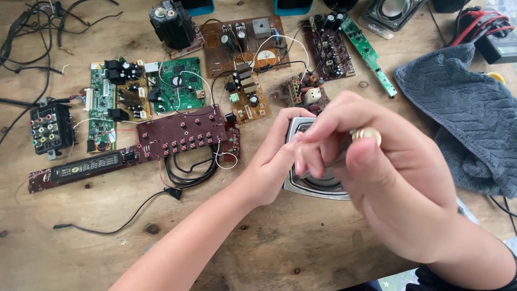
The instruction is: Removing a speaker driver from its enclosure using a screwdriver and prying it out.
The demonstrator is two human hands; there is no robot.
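Our left hand (pixel 274 161) and forearm are bare, without sleeve, ring or watch; our right hand (pixel 388 178) ends in a dark sleeve cuff (pixel 463 280).

Wooden bench (pixel 280 253) carrying dismantled electronics. Far left: black connector block (pixel 49 128) with coloured sockets. Beside it, a narrow green circuit board (pixel 101 110) and a square green board (pixel 181 83). Centre: dark red button panel (pixel 180 133) above coiled black cable (pixel 188 171); long display strip (pixel 81 170) at lower left. Top: black cylindrical part (pixel 171 22), possibly a motor. Right: grey towel (pixel 468 113).
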